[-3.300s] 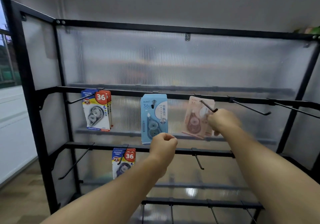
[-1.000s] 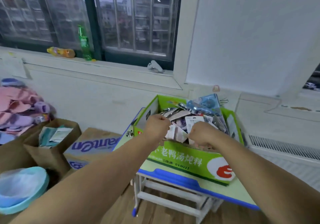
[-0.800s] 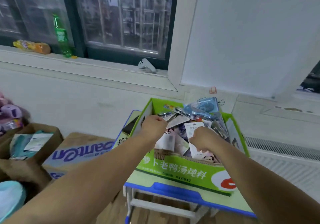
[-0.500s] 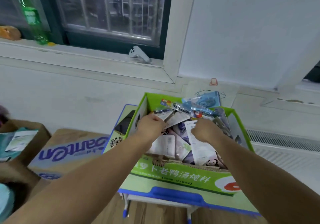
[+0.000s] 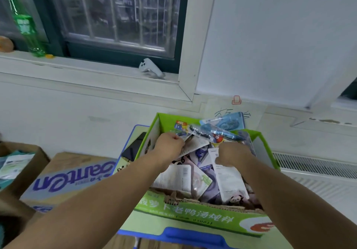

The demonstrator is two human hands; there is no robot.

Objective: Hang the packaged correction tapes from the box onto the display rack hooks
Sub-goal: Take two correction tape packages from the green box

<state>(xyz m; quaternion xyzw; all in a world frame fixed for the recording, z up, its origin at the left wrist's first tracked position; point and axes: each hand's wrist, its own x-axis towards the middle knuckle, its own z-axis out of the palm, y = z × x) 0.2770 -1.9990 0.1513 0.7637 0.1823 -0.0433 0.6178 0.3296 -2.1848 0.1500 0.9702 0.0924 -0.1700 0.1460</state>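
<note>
You have turned away from the display rack you faced a few seconds ago, and it is out of view. In the last half second your head has come nearer to the green box, which now fills more of the frame. Your left hand has gone further in, toward the far left corner of the heap. Your right hand has hardly shifted.

The left hand's fingers are curled tight, knuckles up, against the edge of a pale pack just beside the pack with the red "36" badge. You cannot tell from here whether they actually hold anything. The right hand's fingers are curled down over the top end of a white-backed pack, with the thumb pressed on its face. That pack lies lengthwise toward you, its panda print at the near end.

The correction tape packs lie in a loose heap inside the box, with blue ones poking above the far rim. The box stands on a small desk with a blue edge, and a dark flat device lies on the desk just left of the box. A cardboard carton with blue lettering sits to the left. On the windowsill are a green bottle and a white controller.
</note>
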